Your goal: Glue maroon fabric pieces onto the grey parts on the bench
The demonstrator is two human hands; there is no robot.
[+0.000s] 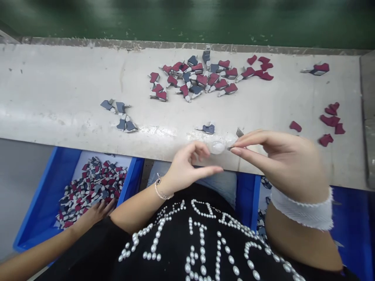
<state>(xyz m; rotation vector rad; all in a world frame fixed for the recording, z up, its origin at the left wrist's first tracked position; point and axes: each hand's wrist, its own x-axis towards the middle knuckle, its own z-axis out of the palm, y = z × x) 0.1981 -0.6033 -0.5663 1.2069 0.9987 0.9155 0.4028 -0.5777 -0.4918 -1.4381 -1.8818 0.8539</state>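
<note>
My right hand (281, 160) pinches a small dark, thin piece (230, 148) between thumb and forefinger. White cloth wraps that wrist. My left hand (191, 162) hovers at the table's front edge, thumb stretched out and fingers loosely bent, with nothing visible in it. Between the hands lies a translucent whitish round blob (217, 147); its exact kind is unclear. Just behind it, a single blue-grey plastic part (208, 128) with a thin prong rests on the table. A small grey piece (239, 132) lies beside my right fingertips.
A heap of maroon, blue-grey and white parts (202, 80) spreads across the back of the white table (73, 86). Several blue-grey parts (125, 124) lie left, loose maroon pieces (329, 120) right. Another person's hand (102, 208) reaches into a blue bin (38, 203) of parts.
</note>
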